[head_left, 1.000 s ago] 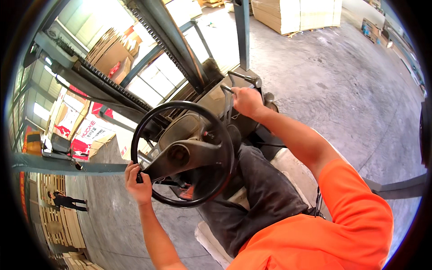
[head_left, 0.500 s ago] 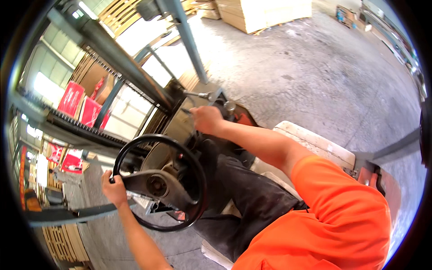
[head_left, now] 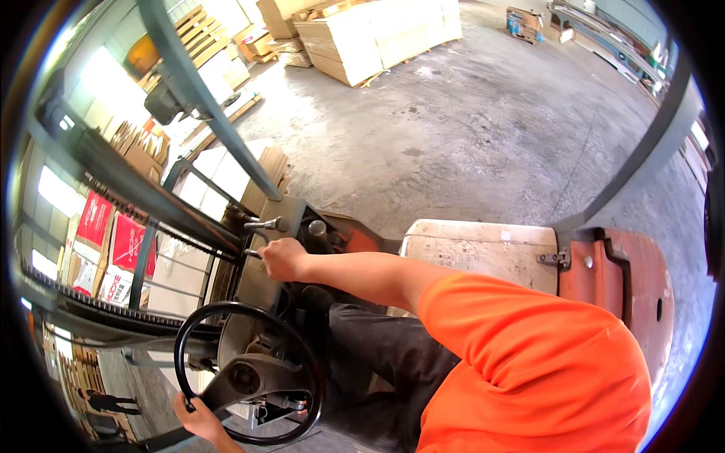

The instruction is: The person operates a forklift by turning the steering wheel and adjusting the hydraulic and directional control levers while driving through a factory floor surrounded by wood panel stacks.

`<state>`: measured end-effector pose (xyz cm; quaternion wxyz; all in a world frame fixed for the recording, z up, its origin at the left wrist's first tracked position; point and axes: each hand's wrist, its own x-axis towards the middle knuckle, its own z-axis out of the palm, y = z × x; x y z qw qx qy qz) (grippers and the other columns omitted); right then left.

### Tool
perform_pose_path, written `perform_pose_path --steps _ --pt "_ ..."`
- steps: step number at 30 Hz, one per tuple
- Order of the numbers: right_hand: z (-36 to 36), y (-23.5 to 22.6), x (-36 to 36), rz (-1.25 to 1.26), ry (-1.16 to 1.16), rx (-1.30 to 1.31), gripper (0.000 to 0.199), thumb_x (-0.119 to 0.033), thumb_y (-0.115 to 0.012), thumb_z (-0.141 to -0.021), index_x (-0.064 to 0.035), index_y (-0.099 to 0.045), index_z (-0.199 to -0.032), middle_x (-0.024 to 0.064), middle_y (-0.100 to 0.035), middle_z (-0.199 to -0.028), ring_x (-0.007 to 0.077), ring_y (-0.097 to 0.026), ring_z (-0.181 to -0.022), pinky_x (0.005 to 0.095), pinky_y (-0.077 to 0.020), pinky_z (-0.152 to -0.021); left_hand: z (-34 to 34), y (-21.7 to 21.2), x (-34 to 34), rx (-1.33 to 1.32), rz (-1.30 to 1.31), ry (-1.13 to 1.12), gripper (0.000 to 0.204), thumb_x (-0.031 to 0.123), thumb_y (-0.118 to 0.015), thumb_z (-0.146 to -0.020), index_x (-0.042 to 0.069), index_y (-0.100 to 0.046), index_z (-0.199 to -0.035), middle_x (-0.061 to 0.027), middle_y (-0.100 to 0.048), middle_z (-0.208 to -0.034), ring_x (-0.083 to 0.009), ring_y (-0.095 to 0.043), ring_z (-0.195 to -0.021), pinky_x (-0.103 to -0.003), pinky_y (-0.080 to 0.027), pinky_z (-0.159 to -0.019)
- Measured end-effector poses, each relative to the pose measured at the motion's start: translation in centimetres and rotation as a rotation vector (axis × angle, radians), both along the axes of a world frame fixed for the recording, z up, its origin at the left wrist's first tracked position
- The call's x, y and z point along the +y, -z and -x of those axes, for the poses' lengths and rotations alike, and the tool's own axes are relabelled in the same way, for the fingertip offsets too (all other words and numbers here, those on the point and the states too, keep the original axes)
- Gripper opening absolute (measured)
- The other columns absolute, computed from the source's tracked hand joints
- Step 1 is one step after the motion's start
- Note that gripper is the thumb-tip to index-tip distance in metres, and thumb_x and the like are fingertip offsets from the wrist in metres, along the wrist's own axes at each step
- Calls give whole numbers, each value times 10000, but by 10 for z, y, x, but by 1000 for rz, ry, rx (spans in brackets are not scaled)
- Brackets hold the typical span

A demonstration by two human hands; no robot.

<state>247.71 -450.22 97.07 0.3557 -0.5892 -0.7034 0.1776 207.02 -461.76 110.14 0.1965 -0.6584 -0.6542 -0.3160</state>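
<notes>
I am seated in a forklift. My left hand [head_left: 198, 420] is closed round the left side of the black steering wheel [head_left: 245, 379], its thumb over the rim. My right arm reaches forward across the cab, and my right hand [head_left: 284, 260] is closed on a control lever [head_left: 253, 253] whose tip shows beyond the fingers. Just past it stands another metal lever [head_left: 266, 224]. A dark rounded knob [head_left: 317, 230] sits to the right of that hand. My palm hides most of the gripped lever.
The mast [head_left: 143, 200] and a grey cab post [head_left: 208, 98] rise at left. Red and white cartons [head_left: 113, 241] are beyond the mast. Board stacks [head_left: 370, 45] stand on the concrete floor [head_left: 453, 128]. A person in dark clothes [head_left: 109, 402] is at lower left. The engine cover [head_left: 483, 249] lies right.
The view has swung, so the wheel, mast and levers appear lower and farther left. More floor and engine cover show, and a person appears at lower left. Both hands keep their holds.
</notes>
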Motion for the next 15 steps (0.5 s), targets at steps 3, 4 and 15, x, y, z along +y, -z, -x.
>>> perform_pose_path --steps 3,4,15 --pt "-21 -11 3 19 -34 21 177 -162 -549 -778 -35 -646 -855 199 -686 -842 363 -679 -799 442 -536 -703 -12 -3 -33 19 22 -147 263 26 -530 -823 -69 -624 -1050 -222 -632 -1102 -382 -608 -1034 -454 -480 -901" --pt "-32 -15 2 26 -33 9 174 -161 -566 -759 -32 -649 -842 193 -688 -839 353 -682 -806 434 -538 -704 -61 -24 -50 2 30 -89 166 105 -619 -812 -52 -663 -839 -221 -672 -898 -319 -602 -720 -436 -505 -662" --pt "-139 -63 5 73 -116 -29 147 -146 -600 -665 -51 -694 -726 182 -698 -790 342 -701 -748 406 -570 -639 -350 -4 -151 121 246 504 116 -56 -523 -731 -54 -596 -822 -208 -647 -1069 -452 -584 -1108 -498 -489 -928"
